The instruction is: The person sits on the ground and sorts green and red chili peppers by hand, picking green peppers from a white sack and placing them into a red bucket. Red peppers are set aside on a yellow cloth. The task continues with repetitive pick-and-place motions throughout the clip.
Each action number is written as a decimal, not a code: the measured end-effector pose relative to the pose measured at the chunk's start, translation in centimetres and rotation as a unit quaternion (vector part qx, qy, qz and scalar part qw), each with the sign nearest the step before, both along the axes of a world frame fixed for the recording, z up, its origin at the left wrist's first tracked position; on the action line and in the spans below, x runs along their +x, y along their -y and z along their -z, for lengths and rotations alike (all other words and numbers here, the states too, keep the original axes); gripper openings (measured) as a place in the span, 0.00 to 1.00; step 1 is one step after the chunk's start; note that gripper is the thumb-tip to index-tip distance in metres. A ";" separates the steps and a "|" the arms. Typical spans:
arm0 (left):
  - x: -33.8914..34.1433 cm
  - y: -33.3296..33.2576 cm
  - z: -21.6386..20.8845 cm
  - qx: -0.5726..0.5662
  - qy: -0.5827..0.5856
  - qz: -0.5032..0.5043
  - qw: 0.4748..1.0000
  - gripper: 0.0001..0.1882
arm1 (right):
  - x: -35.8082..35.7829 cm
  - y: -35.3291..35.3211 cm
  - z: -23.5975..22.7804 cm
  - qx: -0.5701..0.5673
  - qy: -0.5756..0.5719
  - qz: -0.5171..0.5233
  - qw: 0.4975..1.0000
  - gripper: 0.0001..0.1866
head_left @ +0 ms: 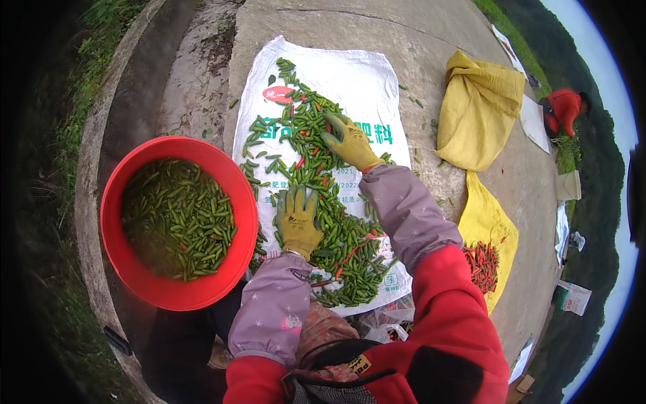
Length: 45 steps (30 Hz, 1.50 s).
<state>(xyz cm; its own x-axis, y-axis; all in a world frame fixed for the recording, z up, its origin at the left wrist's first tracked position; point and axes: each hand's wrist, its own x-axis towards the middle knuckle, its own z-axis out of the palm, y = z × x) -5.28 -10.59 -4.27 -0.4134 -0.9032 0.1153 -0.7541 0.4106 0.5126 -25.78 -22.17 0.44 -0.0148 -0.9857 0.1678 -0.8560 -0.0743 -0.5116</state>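
Green chili peppers (353, 232), with a few red ones mixed in, lie in a loose heap on a flattened white sack (367, 87) with printing on it. My left hand (298, 219), in a yellow-green work glove, rests on the near part of the heap, fingers spread and holding nothing. Farther off and to the right, my right hand (351, 143), gloved alike, reaches into the heap's right edge. Its thumb and fingers curl round what looks like a red chili pepper (328, 127), mostly hidden by the glove.
At my left stands a red bucket (245, 232) holding many green peppers. To the right, red peppers (480, 267) lie on a yellow sack (494, 225), near another crumpled yellow sack (474, 121). A person in red (564, 111) bends down far right. A low concrete edge (87, 195) runs along the left.
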 end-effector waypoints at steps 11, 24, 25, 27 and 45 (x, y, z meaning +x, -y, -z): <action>3.1 -1.4 0.3 -0.003 -0.025 0.088 0.996 0.24 | 3.0 -15.7 0.6 0.051 0.070 -0.044 0.995 0.17; 5.8 -7.3 -2.2 -0.107 -0.057 0.076 0.990 0.21 | 2.7 -24.2 1.6 -0.066 -0.067 0.040 0.995 0.17; 6.0 -7.7 -2.4 -0.084 -0.021 0.103 0.991 0.20 | 3.4 -25.4 1.9 -0.073 -0.106 0.031 0.991 0.18; 6.6 -8.4 -2.6 -0.028 0.065 0.163 0.984 0.19 | 3.3 -26.5 1.8 -0.030 0.022 -0.025 0.999 0.18; 4.7 -12.2 -1.9 0.034 0.175 0.128 0.976 0.20 | 2.5 -29.6 -1.7 0.307 0.647 0.130 0.686 0.20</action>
<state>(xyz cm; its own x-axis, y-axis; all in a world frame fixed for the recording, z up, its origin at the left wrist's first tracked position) -0.55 1.63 -2.41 -0.6305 -0.7652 -0.1299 -0.7644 0.5832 0.2749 -23.30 7.40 2.13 0.0515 -0.7999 -0.5979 0.3997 0.5652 -0.7217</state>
